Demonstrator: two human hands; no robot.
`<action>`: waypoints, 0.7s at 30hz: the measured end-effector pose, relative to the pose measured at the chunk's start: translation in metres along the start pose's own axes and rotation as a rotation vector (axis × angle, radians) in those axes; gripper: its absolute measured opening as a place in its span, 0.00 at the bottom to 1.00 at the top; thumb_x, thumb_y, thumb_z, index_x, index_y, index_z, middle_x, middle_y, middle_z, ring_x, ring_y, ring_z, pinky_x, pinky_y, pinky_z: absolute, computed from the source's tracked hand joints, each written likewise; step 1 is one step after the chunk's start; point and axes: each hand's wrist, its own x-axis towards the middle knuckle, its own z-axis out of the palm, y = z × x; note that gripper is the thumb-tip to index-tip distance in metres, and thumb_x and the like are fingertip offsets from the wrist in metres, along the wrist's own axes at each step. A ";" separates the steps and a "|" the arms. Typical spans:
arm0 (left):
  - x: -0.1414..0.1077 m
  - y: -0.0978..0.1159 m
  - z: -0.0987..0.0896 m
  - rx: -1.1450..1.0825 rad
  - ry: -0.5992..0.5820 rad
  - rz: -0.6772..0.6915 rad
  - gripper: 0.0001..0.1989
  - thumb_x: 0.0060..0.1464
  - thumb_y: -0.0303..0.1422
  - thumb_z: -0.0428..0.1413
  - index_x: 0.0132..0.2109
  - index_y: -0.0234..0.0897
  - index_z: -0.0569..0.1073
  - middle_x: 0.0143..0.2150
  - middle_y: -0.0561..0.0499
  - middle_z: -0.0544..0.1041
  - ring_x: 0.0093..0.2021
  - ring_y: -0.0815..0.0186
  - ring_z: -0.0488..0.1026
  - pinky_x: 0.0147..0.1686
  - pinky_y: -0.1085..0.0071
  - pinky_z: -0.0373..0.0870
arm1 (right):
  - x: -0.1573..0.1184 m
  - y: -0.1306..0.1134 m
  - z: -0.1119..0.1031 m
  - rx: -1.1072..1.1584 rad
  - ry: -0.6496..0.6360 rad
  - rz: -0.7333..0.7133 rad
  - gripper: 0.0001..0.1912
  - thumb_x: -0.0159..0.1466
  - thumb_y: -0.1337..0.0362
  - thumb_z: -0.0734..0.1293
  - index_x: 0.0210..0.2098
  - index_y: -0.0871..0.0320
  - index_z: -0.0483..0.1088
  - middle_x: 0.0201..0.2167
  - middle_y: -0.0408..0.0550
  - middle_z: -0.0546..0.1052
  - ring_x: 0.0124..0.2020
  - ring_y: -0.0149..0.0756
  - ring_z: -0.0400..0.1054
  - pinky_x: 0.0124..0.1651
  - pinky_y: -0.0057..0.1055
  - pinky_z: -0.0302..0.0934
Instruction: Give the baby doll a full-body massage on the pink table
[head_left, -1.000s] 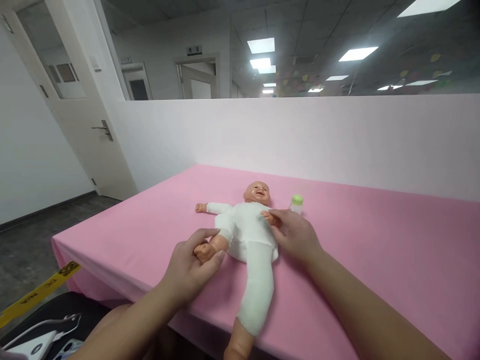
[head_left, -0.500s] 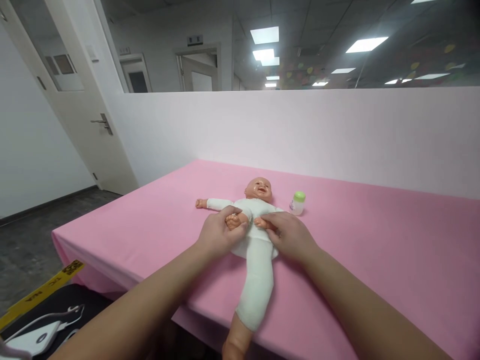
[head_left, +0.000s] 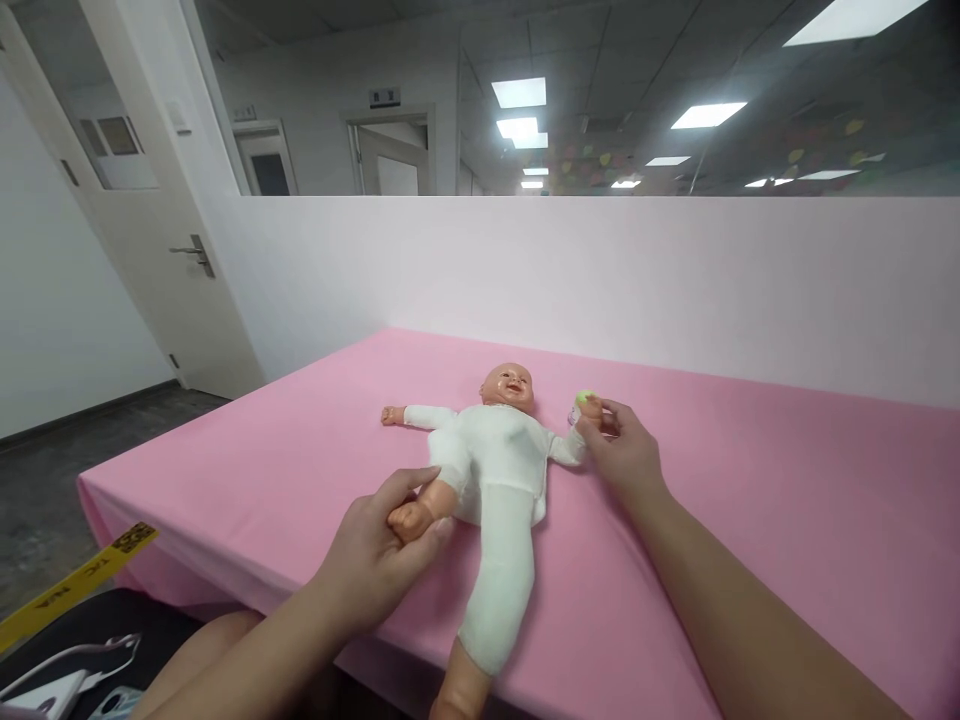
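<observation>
A baby doll in a white cloth body lies on its back on the pink cloth, its smiling head toward the wall. My left hand grips the bare foot of one bent leg, at the doll's left side in the picture. The other leg reaches over the near table edge. My right hand holds the doll's hand on the right, with that arm stretched outward. Just behind this hand stands a small bottle with a green cap, mostly hidden.
A white wall with a window above borders the table's far side. A door is at the left. At lower left, a yellow strip and a white device lie near a black surface.
My left hand has drawn the doll's foot down and left, away from its belly. My right hand has moved the doll's hand outward to the right, beside the bottle.
</observation>
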 end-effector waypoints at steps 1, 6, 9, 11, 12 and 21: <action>-0.008 -0.002 -0.003 0.001 0.014 -0.001 0.23 0.62 0.42 0.59 0.61 0.41 0.72 0.40 0.51 0.81 0.38 0.60 0.78 0.39 0.67 0.73 | 0.004 0.005 -0.003 -0.006 0.011 0.048 0.27 0.61 0.52 0.74 0.58 0.49 0.74 0.48 0.47 0.82 0.44 0.41 0.78 0.49 0.36 0.70; -0.046 -0.011 -0.020 0.037 0.090 0.020 0.25 0.59 0.41 0.61 0.62 0.44 0.73 0.49 0.48 0.82 0.48 0.57 0.81 0.46 0.67 0.79 | 0.022 0.036 -0.016 -0.109 -0.015 0.233 0.32 0.59 0.50 0.74 0.61 0.50 0.70 0.46 0.49 0.81 0.42 0.43 0.77 0.44 0.36 0.68; -0.062 -0.011 -0.026 0.099 0.151 -0.007 0.26 0.56 0.42 0.62 0.61 0.45 0.76 0.49 0.49 0.83 0.47 0.56 0.82 0.47 0.68 0.80 | 0.031 0.054 -0.020 -0.200 -0.073 0.362 0.31 0.57 0.49 0.75 0.56 0.54 0.72 0.43 0.54 0.81 0.37 0.45 0.75 0.39 0.36 0.67; -0.067 -0.009 -0.028 0.123 0.167 -0.022 0.28 0.55 0.43 0.63 0.62 0.45 0.76 0.49 0.48 0.84 0.47 0.55 0.83 0.46 0.69 0.81 | 0.034 0.062 -0.022 -0.233 -0.123 0.422 0.29 0.55 0.51 0.75 0.52 0.56 0.73 0.41 0.56 0.80 0.35 0.45 0.74 0.36 0.37 0.66; -0.068 -0.008 -0.029 0.130 0.164 -0.026 0.30 0.55 0.43 0.63 0.64 0.45 0.75 0.50 0.48 0.84 0.47 0.55 0.83 0.46 0.69 0.81 | 0.035 0.065 -0.023 -0.244 -0.139 0.436 0.28 0.55 0.51 0.75 0.51 0.57 0.73 0.40 0.56 0.80 0.34 0.45 0.74 0.36 0.37 0.66; -0.051 -0.013 -0.025 -0.004 0.014 -0.049 0.30 0.59 0.38 0.61 0.67 0.42 0.72 0.55 0.49 0.82 0.53 0.55 0.81 0.52 0.67 0.79 | 0.020 0.029 -0.015 -0.253 -0.051 0.159 0.31 0.59 0.51 0.73 0.59 0.49 0.70 0.49 0.48 0.80 0.43 0.42 0.75 0.44 0.35 0.66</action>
